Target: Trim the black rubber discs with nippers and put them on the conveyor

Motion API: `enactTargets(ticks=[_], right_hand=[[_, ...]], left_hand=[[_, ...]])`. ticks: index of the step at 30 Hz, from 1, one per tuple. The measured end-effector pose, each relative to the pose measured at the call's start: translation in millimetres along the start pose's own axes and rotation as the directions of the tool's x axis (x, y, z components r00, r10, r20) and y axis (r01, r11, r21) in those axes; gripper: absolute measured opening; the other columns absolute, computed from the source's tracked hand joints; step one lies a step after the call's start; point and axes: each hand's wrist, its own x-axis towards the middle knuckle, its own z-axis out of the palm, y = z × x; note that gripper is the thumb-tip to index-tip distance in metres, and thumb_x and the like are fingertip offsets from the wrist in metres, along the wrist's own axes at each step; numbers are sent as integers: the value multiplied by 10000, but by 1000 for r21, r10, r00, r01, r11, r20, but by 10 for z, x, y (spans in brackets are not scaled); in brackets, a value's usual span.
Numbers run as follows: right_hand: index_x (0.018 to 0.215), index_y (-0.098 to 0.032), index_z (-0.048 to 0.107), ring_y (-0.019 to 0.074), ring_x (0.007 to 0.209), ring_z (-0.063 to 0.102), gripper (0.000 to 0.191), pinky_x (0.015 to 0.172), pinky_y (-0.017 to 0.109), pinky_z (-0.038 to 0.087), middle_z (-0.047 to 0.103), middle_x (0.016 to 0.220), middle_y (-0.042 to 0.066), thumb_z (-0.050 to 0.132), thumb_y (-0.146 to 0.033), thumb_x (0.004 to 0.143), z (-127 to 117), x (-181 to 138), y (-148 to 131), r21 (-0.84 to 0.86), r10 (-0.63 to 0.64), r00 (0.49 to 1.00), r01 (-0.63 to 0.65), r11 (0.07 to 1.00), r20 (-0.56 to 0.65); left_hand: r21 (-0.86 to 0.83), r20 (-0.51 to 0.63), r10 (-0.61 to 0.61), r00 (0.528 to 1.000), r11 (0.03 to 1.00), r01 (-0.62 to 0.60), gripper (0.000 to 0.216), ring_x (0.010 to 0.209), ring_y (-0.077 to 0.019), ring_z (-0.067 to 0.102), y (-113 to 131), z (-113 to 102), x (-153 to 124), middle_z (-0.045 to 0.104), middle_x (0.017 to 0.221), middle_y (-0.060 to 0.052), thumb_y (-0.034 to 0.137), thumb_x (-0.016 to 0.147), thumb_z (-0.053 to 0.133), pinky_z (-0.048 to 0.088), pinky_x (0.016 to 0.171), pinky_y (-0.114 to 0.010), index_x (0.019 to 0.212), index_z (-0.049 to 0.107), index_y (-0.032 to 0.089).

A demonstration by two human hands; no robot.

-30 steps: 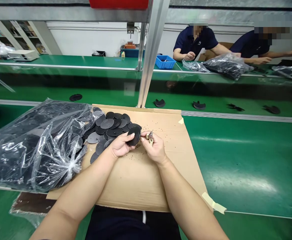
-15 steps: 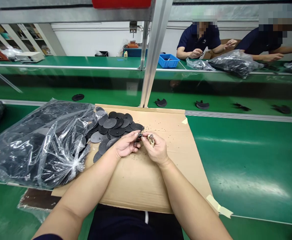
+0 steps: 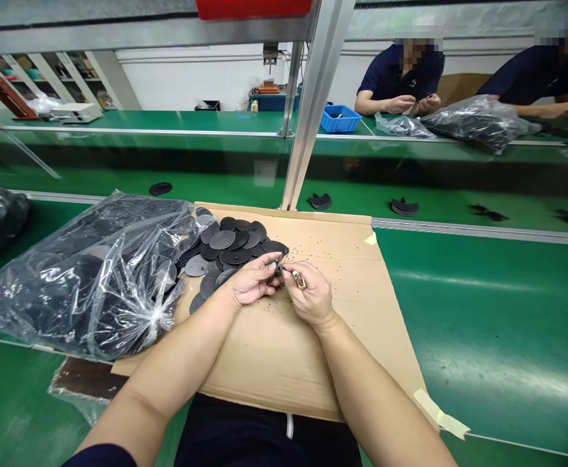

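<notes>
My left hand (image 3: 255, 280) is closed around a black plastic disc (image 3: 278, 262), seen nearly edge-on and partly hidden by the fingers. My right hand (image 3: 312, 293) grips a small gold-coloured metal hand tool (image 3: 299, 280); its kind is not clear. The tool's dark front end and the right fingertips meet the disc's edge. Just beyond my left hand lies a heap of black discs (image 3: 222, 240), some with raised marks. Tiny black crumbs are scattered over the cardboard sheet (image 3: 284, 357) below both hands.
A clear plastic bag (image 3: 94, 272) full of black discs lies on the left. Beyond a metal post (image 3: 308, 110), black parts (image 3: 404, 207) rest on the green belt. Two co-workers sit across, near a blue bin (image 3: 340, 119) and another bag (image 3: 483, 123).
The whole view has shifted slightly to the right. My hands still hold the disc and the tool together, with a small change in wrist angle. A co-worker's hands have come together.
</notes>
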Motion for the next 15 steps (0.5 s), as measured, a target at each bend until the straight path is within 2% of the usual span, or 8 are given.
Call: enactTargets(ticks=[5,10,13,15], right_hand=[[975,-211,649,187,814,647,115,753,338,542,675,887,60,569,-231,895,12,-8,7,5,26,1000,-26,1000,-16],[929,-220,645,208,776,645,98,716,360,533,672,864,70,572,-268,885,-15,-2,64,-59,-4,999,6,998,32],[898,-235,638,216,724,636,102,667,372,516,667,814,72,571,-310,882,-13,10,117,-117,-60,997,65,991,45],[869,-245,640,231,713,633,133,657,393,506,665,794,90,587,-367,872,-7,16,148,-143,-77,997,78,987,11]], left_hand=[[-11,-39,34,999,999,-35,616,599,-82,557,-12,6,19,582,833,4,289,579,877,402,473,-171,1111,574,216],[7,-36,-28,999,1000,28,562,589,-96,564,-2,-17,37,590,821,-8,281,555,884,415,461,-182,1046,621,206],[7,18,-46,999,999,46,521,597,-87,557,-12,-68,78,609,843,-31,275,564,877,424,456,-171,1029,655,197],[31,78,-61,995,998,59,511,599,-80,552,-48,-125,163,618,852,-46,293,556,879,448,469,-174,1013,676,187]])
